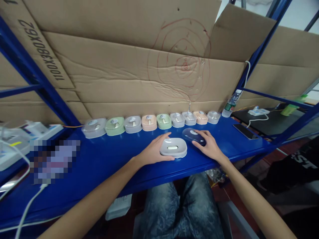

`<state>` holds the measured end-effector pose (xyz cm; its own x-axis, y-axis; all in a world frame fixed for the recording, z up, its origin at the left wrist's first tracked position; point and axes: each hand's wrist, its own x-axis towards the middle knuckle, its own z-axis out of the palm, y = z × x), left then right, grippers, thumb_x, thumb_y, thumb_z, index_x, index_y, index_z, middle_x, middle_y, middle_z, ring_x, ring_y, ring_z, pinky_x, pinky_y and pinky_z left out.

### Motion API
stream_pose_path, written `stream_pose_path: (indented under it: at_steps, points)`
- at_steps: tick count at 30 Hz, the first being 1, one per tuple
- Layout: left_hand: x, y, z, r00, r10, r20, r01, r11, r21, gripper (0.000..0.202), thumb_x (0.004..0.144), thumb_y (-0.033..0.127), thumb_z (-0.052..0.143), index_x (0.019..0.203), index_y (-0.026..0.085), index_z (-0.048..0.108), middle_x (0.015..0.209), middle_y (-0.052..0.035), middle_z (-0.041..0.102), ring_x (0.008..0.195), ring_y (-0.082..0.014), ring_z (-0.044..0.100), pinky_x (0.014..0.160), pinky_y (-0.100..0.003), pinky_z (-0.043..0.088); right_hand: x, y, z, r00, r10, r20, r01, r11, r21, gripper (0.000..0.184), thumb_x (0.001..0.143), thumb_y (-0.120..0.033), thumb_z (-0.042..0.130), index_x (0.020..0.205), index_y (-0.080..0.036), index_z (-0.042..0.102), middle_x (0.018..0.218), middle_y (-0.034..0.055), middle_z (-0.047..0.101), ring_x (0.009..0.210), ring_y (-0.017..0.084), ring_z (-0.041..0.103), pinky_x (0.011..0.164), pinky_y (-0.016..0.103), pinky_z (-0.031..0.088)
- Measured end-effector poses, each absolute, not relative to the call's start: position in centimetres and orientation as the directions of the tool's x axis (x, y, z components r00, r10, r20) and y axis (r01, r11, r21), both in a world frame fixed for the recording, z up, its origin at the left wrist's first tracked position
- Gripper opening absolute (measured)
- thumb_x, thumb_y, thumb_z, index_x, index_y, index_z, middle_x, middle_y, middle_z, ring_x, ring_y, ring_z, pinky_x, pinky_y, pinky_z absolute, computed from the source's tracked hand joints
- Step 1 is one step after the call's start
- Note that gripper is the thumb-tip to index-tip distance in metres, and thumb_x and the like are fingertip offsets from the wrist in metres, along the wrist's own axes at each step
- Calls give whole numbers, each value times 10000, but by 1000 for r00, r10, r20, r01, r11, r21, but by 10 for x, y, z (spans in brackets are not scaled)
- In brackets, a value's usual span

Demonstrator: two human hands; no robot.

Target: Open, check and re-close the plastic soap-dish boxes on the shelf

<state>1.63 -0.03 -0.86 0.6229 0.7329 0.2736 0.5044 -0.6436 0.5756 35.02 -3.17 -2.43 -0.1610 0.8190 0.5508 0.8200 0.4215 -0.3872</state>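
My left hand [155, 150] wraps the left end of a pale grey oval plastic box [183, 152], thumb along the near side and fingers along the far side. The box sits upright and uncovered on the blue table, with a small white rounded bar [172, 147] in its middle. Just to the right, my right hand [208, 145] grips a clear oval lid [190, 135] with a round pale sticker. Blue shows through this lid, which is apart from the box; whether it touches the tabletop I cannot tell.
Several lidded boxes [149, 123] in grey, green and peach line the back of the blue table [107, 172]. A water bottle [230, 104] and a phone [245, 131] are at right. At left lie a pixelated object [56, 162] and a white cable [30, 205]. Cardboard [112, 66] stands behind.
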Motion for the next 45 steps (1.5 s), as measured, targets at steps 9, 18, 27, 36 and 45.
stream_pose_path:
  at_steps: [9, 18, 27, 36, 45]
  points:
    - [8, -1, -3, 682, 701, 208, 551, -679, 485, 1060, 795, 557, 847, 1667, 254, 325, 1598, -172, 465, 1514, -417, 393, 1242, -609, 344, 375, -28, -39, -71, 838, 540, 956, 212, -203, 684, 1001, -592, 592, 1555, -199, 515, 1596, 236, 475, 1507, 496, 408, 1202, 775, 314]
    - [10, 3, -8, 676, 686, 269, 502, -697, 512, 1045, 775, 506, 871, 1648, 275, 345, 1626, -148, 463, 1504, -416, 399, 1259, -623, 311, 280, -36, -8, -582, 680, 447, 532, 734, -423, 830, 929, -586, 760, 1622, -271, 430, 1612, 160, 469, 1524, 347, 437, 1248, 561, 415]
    - [11, 3, -9, 631, 735, 247, 527, -640, 559, 1133, 720, 497, 904, 1651, 253, 305, 1556, -170, 480, 1436, -405, 459, 1205, -605, 388, 276, -22, -13, -543, 699, 465, 454, 710, -538, 628, 907, -555, 804, 1460, -308, 638, 1368, 105, 597, 1330, 289, 589, 1160, 487, 495]
    - [9, 3, -4, 597, 770, 226, 519, -585, 623, 1318, 678, 548, 936, 1703, 253, 163, 1473, -174, 562, 1417, -424, 494, 1197, -615, 370, 282, -21, -16, -241, 784, 573, 549, 597, -586, 495, 1003, -594, 652, 1370, -265, 703, 1296, 112, 708, 1213, 299, 668, 1109, 508, 526]
    - [-12, 16, 5, 654, 735, 177, 550, -623, 555, 1170, 651, 572, 937, 1634, 255, 387, 1402, -120, 598, 1351, -392, 510, 1187, -572, 389, 291, -16, -24, -87, 776, 625, 855, 380, -353, 614, 979, -652, 607, 1373, -188, 689, 1280, 208, 648, 1275, 440, 569, 1133, 665, 463]
